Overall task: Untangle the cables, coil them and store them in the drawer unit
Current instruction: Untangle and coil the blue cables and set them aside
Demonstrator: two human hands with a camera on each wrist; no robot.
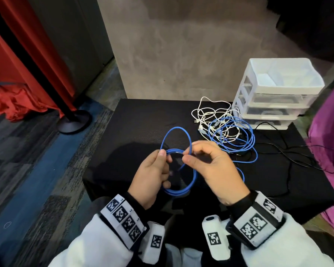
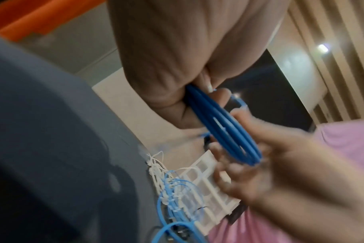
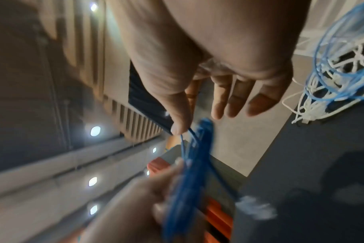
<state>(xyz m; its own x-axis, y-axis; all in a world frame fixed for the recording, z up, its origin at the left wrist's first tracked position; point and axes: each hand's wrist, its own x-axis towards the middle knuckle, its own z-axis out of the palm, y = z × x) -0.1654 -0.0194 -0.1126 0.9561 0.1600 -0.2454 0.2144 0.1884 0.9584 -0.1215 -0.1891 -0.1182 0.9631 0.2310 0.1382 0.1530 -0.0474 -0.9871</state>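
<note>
From the head camera, the left hand (image 1: 152, 176) grips a coil of thin blue round cable (image 1: 178, 166) held above the black cloth-covered table (image 1: 135, 120), thumb pressed on its upper rim; the right hand (image 1: 214, 170) pinches a loop of the same cable between thumb and forefinger. Behind them a tangle of white and blue cables (image 1: 224, 128) lies just beside the white plastic three-drawer unit (image 1: 274, 97), with a thin black cord (image 1: 289, 151) trailing nearby. In the left wrist view, several blue strands pass under the curled fingers (image 2: 170, 105), clenched tight. The right wrist view shows thumb and forefinger nipping one strand (image 3: 185, 136), remaining fingers (image 3: 237, 98) extended loose; everything there is blurred.
</note>
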